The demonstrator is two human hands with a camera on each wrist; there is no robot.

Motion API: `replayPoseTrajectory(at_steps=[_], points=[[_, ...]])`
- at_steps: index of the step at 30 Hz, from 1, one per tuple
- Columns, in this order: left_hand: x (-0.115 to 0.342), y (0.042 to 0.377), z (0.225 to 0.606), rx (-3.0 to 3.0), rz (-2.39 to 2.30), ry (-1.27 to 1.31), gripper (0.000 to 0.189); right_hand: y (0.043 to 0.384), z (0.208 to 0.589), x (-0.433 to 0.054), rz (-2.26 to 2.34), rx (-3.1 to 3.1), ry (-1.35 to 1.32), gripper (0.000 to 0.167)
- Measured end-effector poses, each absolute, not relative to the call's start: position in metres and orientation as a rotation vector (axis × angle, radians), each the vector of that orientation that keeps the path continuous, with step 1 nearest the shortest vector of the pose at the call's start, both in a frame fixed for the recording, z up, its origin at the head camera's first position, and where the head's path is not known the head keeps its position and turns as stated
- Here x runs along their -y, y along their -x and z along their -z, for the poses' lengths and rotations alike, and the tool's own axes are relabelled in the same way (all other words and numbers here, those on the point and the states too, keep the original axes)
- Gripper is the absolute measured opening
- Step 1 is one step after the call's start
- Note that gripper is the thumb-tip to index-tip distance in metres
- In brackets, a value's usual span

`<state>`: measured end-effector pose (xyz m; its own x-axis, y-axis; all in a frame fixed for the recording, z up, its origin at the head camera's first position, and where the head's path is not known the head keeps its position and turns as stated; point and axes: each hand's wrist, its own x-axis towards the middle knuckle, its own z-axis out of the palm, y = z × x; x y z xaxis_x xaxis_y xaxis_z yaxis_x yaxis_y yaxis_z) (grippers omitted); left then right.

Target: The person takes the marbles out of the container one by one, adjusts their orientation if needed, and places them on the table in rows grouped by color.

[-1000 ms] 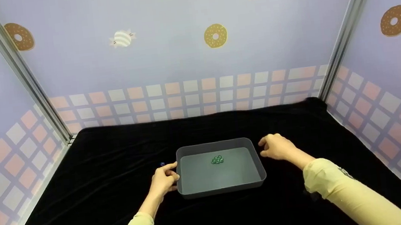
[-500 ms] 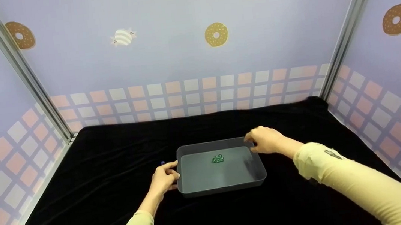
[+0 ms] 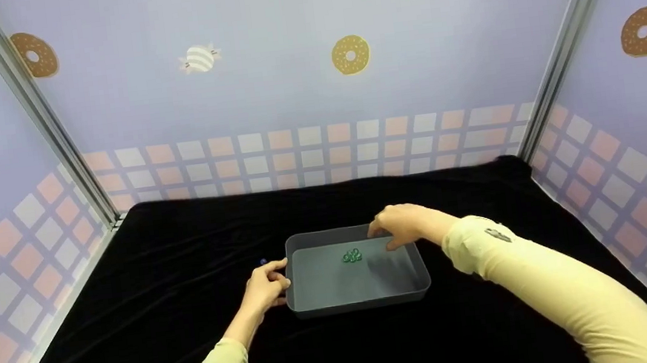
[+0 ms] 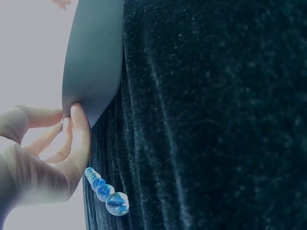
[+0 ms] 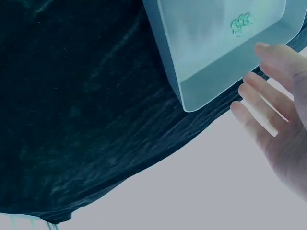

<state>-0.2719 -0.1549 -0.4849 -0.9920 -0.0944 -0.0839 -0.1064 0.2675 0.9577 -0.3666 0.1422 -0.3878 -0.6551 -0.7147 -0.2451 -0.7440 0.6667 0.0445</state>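
A grey rectangular tray (image 3: 348, 288) lies on the black cloth in the head view. Inside it, a small cluster of green glassy marbles (image 3: 352, 255) sits near the middle. My left hand (image 3: 261, 289) pinches the tray's left wall between thumb and fingers. In the left wrist view, several clear blue marbles (image 4: 117, 203) lie in a row on the cloth beside that hand. Over the tray's right rear part hovers my right hand (image 3: 404, 224), fingers apart and loosely bent, right of the green marbles. Nothing shows between its fingers in the right wrist view.
Black velvety cloth (image 3: 184, 246) covers the table. Patterned wall panels (image 3: 288, 88) enclose the back and both sides, joined by metal corner posts (image 3: 564, 50). A blue marble (image 3: 264, 261) peeks out beyond the left hand.
From outside the tray's right side, my right hand has moved left and over the tray toward the green marbles. The left hand, tray and marbles have stayed in place.
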Motion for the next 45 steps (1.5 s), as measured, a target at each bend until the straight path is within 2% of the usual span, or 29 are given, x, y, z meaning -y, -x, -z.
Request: replayPoseTrajectory(at_steps=[11,26,45], points=[[0.154,0.274,0.487,-2.523,-1.832,0.250,0.052,0.384,0.392,-0.115,-0.234,-2.653,1.163,0.048],[0.155,0.276,0.490,-2.507,-1.849,0.241,0.053,0.399,0.417,-0.097,-0.140,-2.697,1.021,0.040],[0.156,0.276,0.490,-2.507,-1.830,0.219,0.053,0.404,0.446,-0.090,-0.089,-2.715,1.137,0.029]])
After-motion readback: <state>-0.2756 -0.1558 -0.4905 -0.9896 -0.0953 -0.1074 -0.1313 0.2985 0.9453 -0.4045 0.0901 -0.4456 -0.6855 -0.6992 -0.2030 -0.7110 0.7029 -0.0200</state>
